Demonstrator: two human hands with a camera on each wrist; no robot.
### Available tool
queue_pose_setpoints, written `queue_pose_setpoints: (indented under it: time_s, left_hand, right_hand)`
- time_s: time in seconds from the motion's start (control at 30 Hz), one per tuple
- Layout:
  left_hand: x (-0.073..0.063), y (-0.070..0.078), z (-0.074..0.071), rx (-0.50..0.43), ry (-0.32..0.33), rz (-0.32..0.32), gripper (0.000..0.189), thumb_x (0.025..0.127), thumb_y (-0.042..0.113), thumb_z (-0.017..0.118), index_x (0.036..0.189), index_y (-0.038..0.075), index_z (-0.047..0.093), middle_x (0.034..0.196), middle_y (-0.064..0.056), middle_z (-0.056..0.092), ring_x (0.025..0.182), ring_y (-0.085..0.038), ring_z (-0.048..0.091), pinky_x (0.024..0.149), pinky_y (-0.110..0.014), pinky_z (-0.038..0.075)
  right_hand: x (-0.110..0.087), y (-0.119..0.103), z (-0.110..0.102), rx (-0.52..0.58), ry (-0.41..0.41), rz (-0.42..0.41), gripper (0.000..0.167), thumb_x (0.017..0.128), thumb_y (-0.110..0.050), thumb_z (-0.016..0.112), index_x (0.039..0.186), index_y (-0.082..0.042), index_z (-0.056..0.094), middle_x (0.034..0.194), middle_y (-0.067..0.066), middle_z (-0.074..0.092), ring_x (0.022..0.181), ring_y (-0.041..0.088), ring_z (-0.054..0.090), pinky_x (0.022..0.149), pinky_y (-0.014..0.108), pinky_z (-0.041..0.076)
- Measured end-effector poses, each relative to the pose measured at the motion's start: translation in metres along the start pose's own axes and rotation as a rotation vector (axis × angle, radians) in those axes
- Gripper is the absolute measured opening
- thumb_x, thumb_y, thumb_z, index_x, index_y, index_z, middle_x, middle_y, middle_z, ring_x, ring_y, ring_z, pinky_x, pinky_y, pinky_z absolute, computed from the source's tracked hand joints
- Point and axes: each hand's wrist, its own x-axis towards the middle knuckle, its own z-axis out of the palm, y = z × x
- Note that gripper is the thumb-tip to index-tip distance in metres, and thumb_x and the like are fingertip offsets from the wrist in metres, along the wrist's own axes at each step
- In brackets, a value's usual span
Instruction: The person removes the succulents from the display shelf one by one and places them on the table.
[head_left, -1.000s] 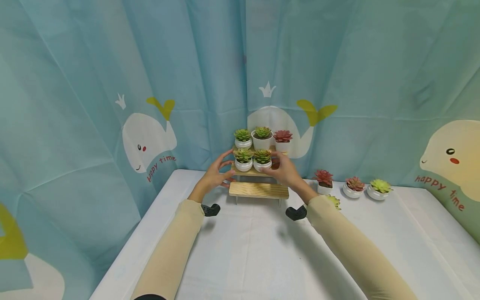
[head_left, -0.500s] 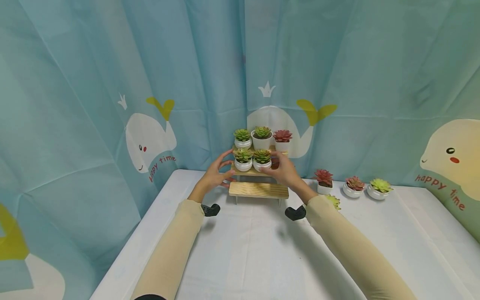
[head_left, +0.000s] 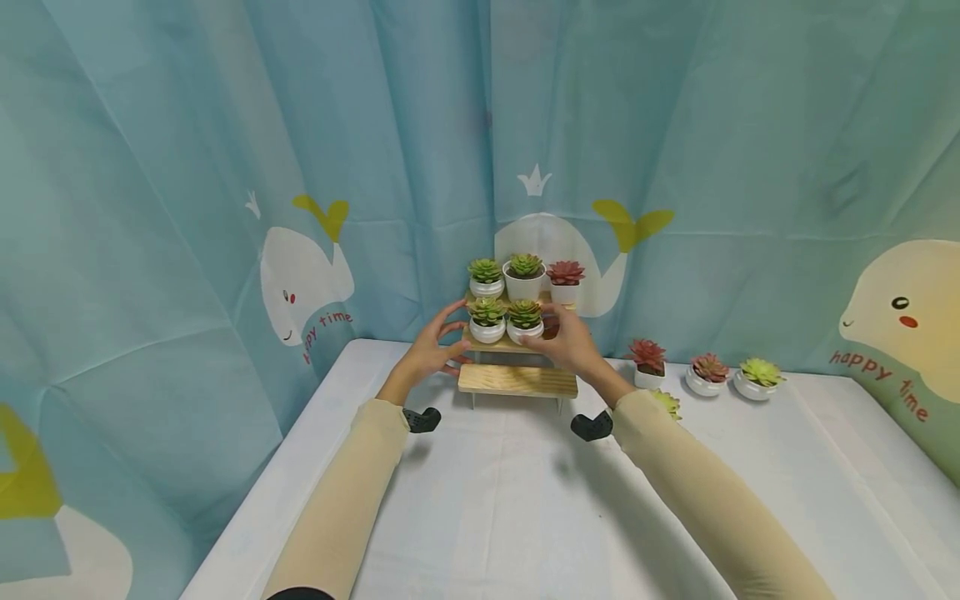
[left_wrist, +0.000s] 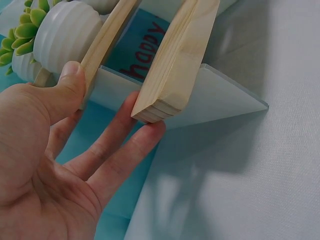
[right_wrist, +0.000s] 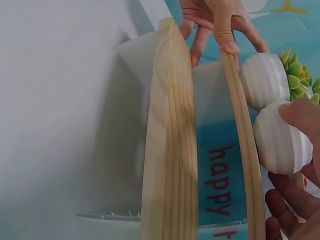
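A stepped wooden stand (head_left: 517, 381) holds several small white pots with succulents. My left hand (head_left: 426, 352) holds the stand's left side. In the left wrist view its thumb (left_wrist: 72, 75) presses the end of the middle board, one finger passes behind it, and others touch the lowest board (left_wrist: 172, 65). My right hand (head_left: 573, 340) grips the right-hand green succulent pot (head_left: 525, 322) on the middle step, thumb on its front. Another green succulent pot (head_left: 487, 320) stands beside it, touching or nearly so. The right fingertips are partly hidden behind the pot.
On the top step stand two green succulents (head_left: 525, 271) and a red one (head_left: 566, 279). More potted succulents (head_left: 706, 375) stand on the white table (head_left: 495, 492) at the right, one partly hidden by my right sleeve. A blue whale-print curtain (head_left: 435, 125) hangs close behind.
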Motion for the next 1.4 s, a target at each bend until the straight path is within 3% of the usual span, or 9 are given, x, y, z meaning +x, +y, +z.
queue_pose_setpoints:
  time_s: [0.67,1.0,1.4]
  left_hand:
    - [-0.001,0.001,0.000,0.001,0.006,-0.002,0.078,0.102,0.020,0.068,0.163,0.039,0.024,0.162,-0.016,0.034,0.103,-0.045,0.070,0.075,-0.055,0.061]
    - [-0.001,0.000,0.000,0.011,0.000,0.006,0.079,0.102,0.020,0.068,0.164,0.037,0.022,0.163,-0.019,0.032,0.106,-0.051,0.067,0.078,-0.060,0.060]
    - [-0.001,0.001,0.000,0.009,0.000,0.009,0.078,0.102,0.019,0.067,0.164,0.038,0.023,0.162,-0.018,0.033,0.098,-0.043,0.072,0.076,-0.057,0.061]
  right_hand:
    - [-0.011,-0.002,-0.028,0.031,0.003,-0.051,0.065,0.089,-0.024,0.083,0.143,-0.003,0.053,0.130,0.022,0.064,0.114,0.036,0.063,0.096,0.052,0.052]
    - [-0.022,0.003,-0.040,-0.020,0.001,-0.056,0.068,0.090,-0.029,0.083,0.146,-0.007,0.051,0.134,0.019,0.062,0.115,0.035,0.061,0.095,0.053,0.051]
    - [-0.046,0.021,-0.066,-0.059,-0.009,-0.045,0.075,0.090,-0.038,0.081,0.151,-0.010,0.048,0.138,0.020,0.058,0.118,0.036,0.059,0.094,0.055,0.051]
